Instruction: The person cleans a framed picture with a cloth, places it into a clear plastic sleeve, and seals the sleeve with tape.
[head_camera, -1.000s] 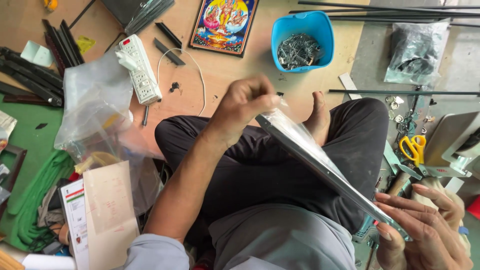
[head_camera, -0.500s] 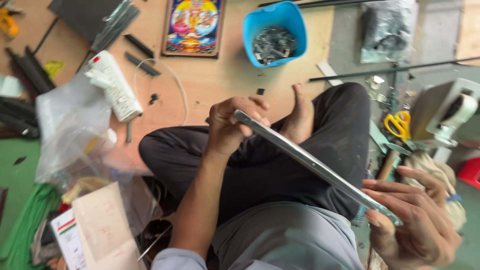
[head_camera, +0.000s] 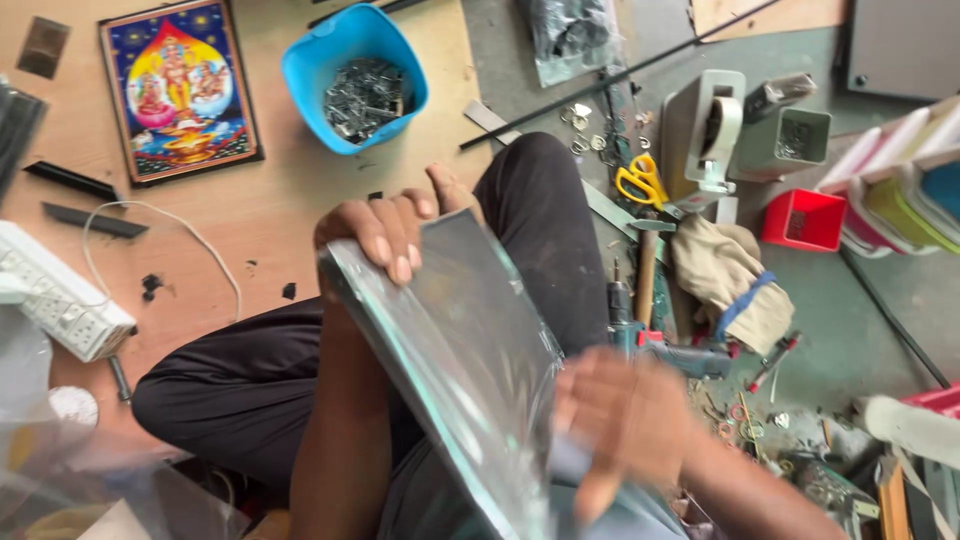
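Note:
I sit cross-legged on the floor with a flat rectangular panel wrapped in clear plastic (head_camera: 470, 350) across my lap. My left hand (head_camera: 385, 235) grips the panel's far top corner, fingers curled over its edge. My right hand (head_camera: 625, 425) is blurred with motion and lies against the plastic on the panel's near right side, fingers spread. The panel is tilted, its shiny face turned to the right.
A blue bowl of metal clips (head_camera: 355, 85) and a framed colourful picture (head_camera: 180, 90) lie ahead. Left is a white power strip (head_camera: 55, 295). Right are yellow scissors (head_camera: 640, 180), a tape dispenser (head_camera: 715, 130), a red box (head_camera: 805, 220), a drill (head_camera: 665, 345) and a cloth glove (head_camera: 730, 280).
The panel has swung from edge-on to showing its plastic-covered face. My right hand moved up from the panel's low right end onto its face. The view has shifted right.

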